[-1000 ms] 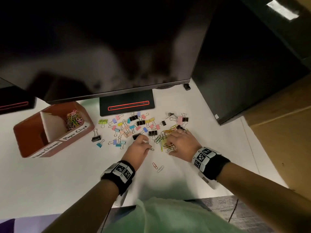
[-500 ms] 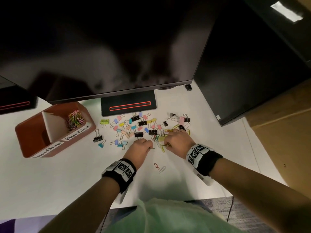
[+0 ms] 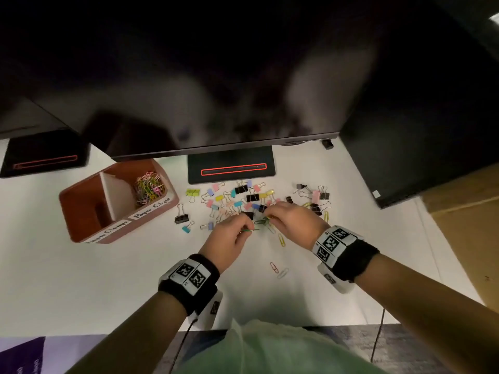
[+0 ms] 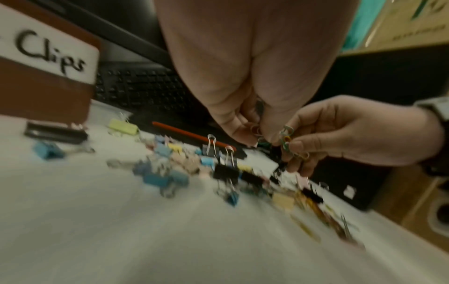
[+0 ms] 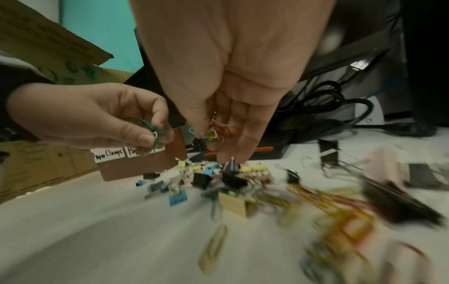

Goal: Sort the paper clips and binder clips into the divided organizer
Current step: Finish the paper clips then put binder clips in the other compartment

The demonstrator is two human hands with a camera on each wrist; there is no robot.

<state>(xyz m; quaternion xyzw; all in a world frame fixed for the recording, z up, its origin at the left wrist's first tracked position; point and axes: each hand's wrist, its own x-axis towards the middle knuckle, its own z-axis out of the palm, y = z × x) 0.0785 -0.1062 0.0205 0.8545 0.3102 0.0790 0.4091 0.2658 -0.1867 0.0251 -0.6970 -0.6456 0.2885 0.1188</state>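
Paper clips (image 3: 260, 222) are pinched in both hands: the left hand (image 3: 229, 240) grasps green ones, the right hand (image 3: 293, 222) a bunch just beside it. Binder clips (image 3: 240, 198) lie on the bench (image 3: 81, 279) beyond the hands; the organizer (image 3: 113, 201) stands left of them.

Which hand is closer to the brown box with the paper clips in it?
Left. The left hand is just right of the brown box; the right hand is farther right, beyond the left hand.

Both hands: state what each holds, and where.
Left hand pinches green paper clips at its fingertips; right hand grips a bunch of mixed paper clips.
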